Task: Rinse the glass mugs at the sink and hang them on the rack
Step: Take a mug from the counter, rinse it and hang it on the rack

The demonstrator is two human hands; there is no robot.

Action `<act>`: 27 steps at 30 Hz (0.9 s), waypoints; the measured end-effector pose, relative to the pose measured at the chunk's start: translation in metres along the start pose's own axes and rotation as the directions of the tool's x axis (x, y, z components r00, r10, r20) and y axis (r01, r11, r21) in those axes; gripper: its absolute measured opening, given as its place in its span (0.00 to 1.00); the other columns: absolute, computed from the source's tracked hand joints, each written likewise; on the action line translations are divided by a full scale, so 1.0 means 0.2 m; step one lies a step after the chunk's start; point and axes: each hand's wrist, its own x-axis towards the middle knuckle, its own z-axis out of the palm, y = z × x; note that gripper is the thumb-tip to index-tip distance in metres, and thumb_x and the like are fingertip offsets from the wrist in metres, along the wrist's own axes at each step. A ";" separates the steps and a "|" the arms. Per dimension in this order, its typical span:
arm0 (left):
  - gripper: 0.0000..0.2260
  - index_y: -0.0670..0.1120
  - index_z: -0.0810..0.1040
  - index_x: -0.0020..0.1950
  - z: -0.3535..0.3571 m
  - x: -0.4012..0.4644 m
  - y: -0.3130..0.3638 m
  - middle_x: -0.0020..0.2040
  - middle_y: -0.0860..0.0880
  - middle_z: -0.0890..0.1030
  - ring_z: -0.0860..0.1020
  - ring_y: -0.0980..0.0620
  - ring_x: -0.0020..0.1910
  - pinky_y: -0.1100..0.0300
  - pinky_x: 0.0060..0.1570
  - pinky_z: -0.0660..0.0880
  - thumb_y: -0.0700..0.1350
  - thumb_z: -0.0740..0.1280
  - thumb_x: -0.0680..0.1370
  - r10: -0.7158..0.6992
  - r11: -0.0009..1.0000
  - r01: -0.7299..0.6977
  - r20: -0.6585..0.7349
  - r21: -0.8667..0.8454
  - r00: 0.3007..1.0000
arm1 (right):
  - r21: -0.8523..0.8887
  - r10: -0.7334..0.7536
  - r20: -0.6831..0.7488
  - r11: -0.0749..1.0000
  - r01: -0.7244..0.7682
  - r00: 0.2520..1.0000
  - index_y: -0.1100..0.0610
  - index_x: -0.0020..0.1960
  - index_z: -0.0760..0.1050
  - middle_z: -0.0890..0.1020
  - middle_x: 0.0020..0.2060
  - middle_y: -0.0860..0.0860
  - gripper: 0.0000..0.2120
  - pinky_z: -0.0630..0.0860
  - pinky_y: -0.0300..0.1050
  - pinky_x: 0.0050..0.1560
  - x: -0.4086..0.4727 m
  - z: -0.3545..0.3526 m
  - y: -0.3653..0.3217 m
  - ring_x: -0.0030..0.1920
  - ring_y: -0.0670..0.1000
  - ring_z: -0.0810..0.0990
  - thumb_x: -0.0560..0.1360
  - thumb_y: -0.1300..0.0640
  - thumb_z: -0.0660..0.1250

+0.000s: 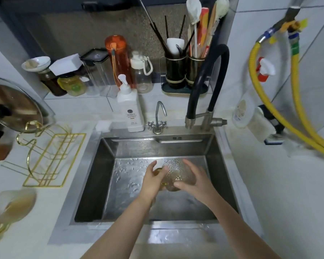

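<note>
Both hands clasp a ribbed amber glass mug (178, 174) over the sink (94, 165), left hand (153, 179) covering its handle, right hand (196, 181) hiding its far side.

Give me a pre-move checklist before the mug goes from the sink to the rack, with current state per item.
1. Mug held securely: ok. Left hand and right hand both grip the glass mug.
2. Mug over the sink: ok, it sits above the wet basin.
3. Water off: ok, no stream shows from the black faucet or the small tap.
4. Mug drained: cannot tell, the textured glass hides the inside.
5. Rack free: ok, the gold rack on the left counter has no mug hanging on it.
6. Path to the rack: ok, only bare counter edge between sink and rack.
</note>
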 end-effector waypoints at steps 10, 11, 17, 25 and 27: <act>0.12 0.48 0.76 0.52 -0.07 0.07 0.03 0.49 0.46 0.83 0.82 0.48 0.48 0.48 0.51 0.79 0.51 0.72 0.72 -0.061 0.998 0.056 0.173 0.035 0.983 | -0.011 0.168 -0.193 0.985 -0.173 0.967 0.45 0.68 0.66 0.78 0.60 0.49 0.42 0.75 0.51 0.62 0.04 0.15 -0.07 0.59 0.51 0.77 0.60 0.26 0.67; 0.11 0.48 0.77 0.50 -0.08 0.08 0.04 0.47 0.47 0.84 0.82 0.50 0.46 0.50 0.49 0.80 0.52 0.71 0.73 -0.063 0.997 0.053 0.200 0.052 0.978 | -0.019 0.183 -0.214 0.981 -0.191 0.959 0.46 0.68 0.65 0.77 0.59 0.49 0.42 0.77 0.51 0.60 0.04 0.16 -0.09 0.58 0.51 0.78 0.61 0.26 0.67; 0.09 0.49 0.76 0.48 -0.15 0.12 0.09 0.37 0.52 0.81 0.80 0.53 0.36 0.59 0.35 0.76 0.52 0.70 0.74 -0.078 0.996 0.064 0.261 0.059 0.962 | 0.085 0.245 -0.252 0.969 -0.230 0.936 0.48 0.67 0.69 0.79 0.59 0.48 0.34 0.75 0.50 0.61 0.02 0.20 -0.21 0.58 0.50 0.78 0.66 0.34 0.69; 0.03 0.47 0.80 0.45 -0.19 0.17 0.15 0.43 0.46 0.83 0.82 0.51 0.43 0.54 0.52 0.78 0.43 0.71 0.73 -0.042 0.989 -0.006 0.325 0.146 0.945 | 0.011 0.227 -0.261 0.973 -0.233 0.938 0.48 0.69 0.64 0.74 0.64 0.53 0.50 0.76 0.57 0.61 0.04 0.22 -0.05 0.64 0.55 0.75 0.54 0.24 0.69; 0.10 0.43 0.81 0.50 -0.20 0.18 0.17 0.47 0.40 0.82 0.81 0.44 0.47 0.50 0.52 0.78 0.48 0.70 0.74 -0.056 0.988 0.011 0.303 0.151 0.951 | 0.007 0.157 -0.309 0.987 -0.163 0.938 0.50 0.70 0.62 0.70 0.66 0.51 0.51 0.72 0.55 0.66 -0.02 0.20 -0.15 0.66 0.52 0.70 0.55 0.27 0.71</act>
